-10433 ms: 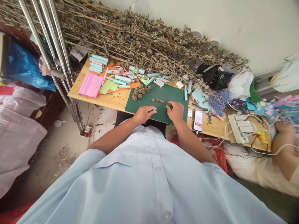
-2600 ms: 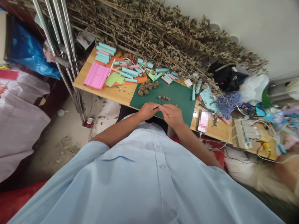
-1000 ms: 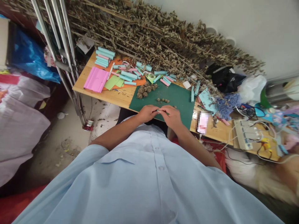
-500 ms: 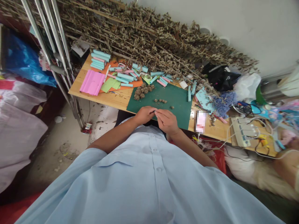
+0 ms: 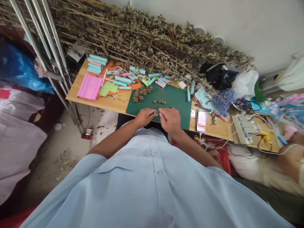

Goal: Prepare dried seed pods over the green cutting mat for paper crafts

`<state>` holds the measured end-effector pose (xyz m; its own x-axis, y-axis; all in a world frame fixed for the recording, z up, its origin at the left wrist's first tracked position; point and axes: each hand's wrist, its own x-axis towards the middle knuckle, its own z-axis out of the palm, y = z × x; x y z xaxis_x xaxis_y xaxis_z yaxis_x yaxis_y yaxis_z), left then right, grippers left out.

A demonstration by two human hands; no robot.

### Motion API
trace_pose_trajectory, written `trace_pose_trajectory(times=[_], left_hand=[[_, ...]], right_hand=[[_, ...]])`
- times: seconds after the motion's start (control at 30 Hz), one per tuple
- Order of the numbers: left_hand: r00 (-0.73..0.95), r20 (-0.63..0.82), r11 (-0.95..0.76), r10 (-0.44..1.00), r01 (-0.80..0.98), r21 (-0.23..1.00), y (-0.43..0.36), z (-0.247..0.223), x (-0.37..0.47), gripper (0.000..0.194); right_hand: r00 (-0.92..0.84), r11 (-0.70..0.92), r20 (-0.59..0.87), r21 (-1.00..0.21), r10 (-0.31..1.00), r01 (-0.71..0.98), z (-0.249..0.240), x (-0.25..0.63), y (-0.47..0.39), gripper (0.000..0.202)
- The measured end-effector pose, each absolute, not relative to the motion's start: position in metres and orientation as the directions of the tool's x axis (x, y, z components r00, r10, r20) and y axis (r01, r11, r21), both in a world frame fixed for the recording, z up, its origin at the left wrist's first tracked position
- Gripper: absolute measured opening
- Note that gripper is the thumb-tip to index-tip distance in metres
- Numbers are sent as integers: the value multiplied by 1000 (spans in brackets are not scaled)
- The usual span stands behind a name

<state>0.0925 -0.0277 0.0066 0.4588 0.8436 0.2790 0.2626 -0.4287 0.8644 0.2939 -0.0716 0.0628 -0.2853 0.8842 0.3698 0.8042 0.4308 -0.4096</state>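
Note:
My left hand point(image 5: 144, 117) is closed, with a small greyish-brown clump of dried plant point(image 5: 155, 112) pinched between thumb and forefinger. Close beside it, my right hand point(image 5: 171, 120) has its fingers curled together; what they hold, if anything, is hidden. Both hands are over the near edge of a green cutting mat point(image 5: 178, 101). On the mat lies a heap of round brown dried-plant balls point(image 5: 141, 93). A short row of smaller clumps point(image 5: 159, 102) sits just beyond my fingers.
Blue and pink paper rolls point(image 5: 122, 80) and a pink folded sheet point(image 5: 89, 87) lie left on the wooden table point(image 5: 77, 91). Dried leafy stalks point(image 5: 142, 41) line the back. Right are a phone point(image 5: 201, 122), blue yarn point(image 5: 223, 103) and a power strip point(image 5: 243, 129). Metal poles point(image 5: 45, 38) stand left.
My hands have parted slightly, and the small clump in my left fingers now shows. My right hand has tilted up over the mat. The whole view has shifted a little.

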Motion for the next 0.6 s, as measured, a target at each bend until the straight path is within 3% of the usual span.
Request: trace_pose_trajectory(times=[0.1,0.17,0.23,0.47,0.6], left_hand=[[447,236,-392,863,296,871,-28,8,94,22],[439,222,-377,871,306,874,-28,8,95,21],[430,220,-372,876,310,875,-28,9,95,20],[432,223,-375,874,306,875,-29,9,95,21],[436,225,-375,871,297,878,-29,10,95,21]], right_hand=[[84,193,455,-528,887,827,37,327,-53,28],[223,55,397,-580,890,813,20,348,-41,34],[244,-8,333,-576,911,818,7,362,-32,39],[219,-9,330,-536,918,844,2,366,-27,17],[260,-33,237,-676,936,737,18,351,-33,27]])
